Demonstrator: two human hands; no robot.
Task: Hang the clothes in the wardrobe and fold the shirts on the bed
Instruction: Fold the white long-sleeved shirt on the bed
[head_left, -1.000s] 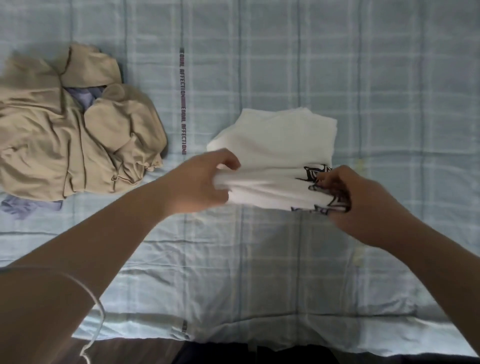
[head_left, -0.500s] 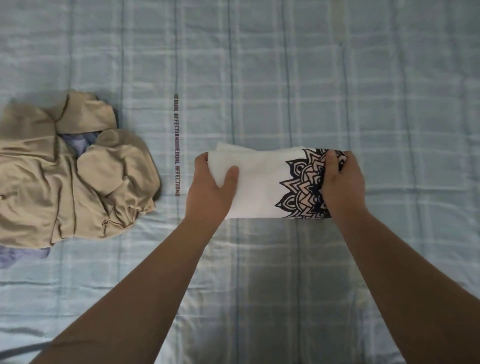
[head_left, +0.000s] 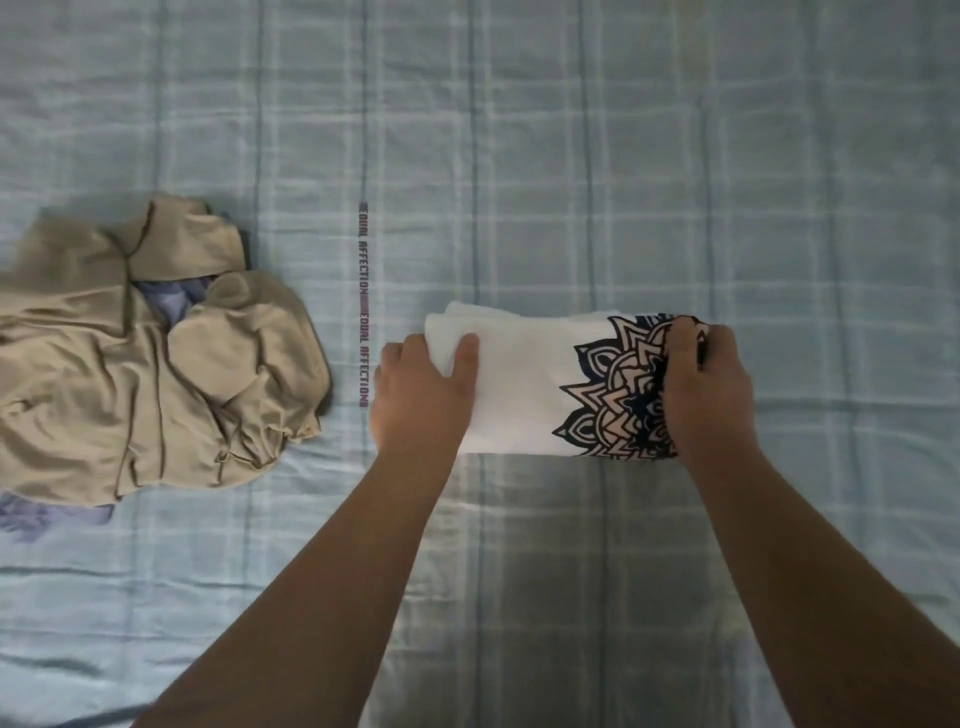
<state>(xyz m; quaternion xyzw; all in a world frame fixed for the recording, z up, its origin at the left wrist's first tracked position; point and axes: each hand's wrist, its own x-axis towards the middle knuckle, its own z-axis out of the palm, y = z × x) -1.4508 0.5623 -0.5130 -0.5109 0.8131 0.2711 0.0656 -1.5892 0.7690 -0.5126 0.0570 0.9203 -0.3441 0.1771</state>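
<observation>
A white shirt (head_left: 524, 384) with a black mandala print lies folded into a narrow rectangle on the light blue checked bed sheet (head_left: 571, 156). My left hand (head_left: 421, 395) grips its left end, thumb on top and fingers underneath. My right hand (head_left: 706, 395) grips its right end over the print, fingers curled round the edge. A crumpled beige garment (head_left: 145, 364) lies in a heap at the left, with a bit of purple-blue cloth (head_left: 171, 301) showing in its middle.
More purple-blue cloth (head_left: 47, 517) pokes out under the beige heap at the left edge. A printed line of text (head_left: 364, 306) runs down the sheet between the heap and the white shirt.
The white shirt was folded over once more, so the mandala print now faces up. Both hands moved onto its two ends and stay there.
</observation>
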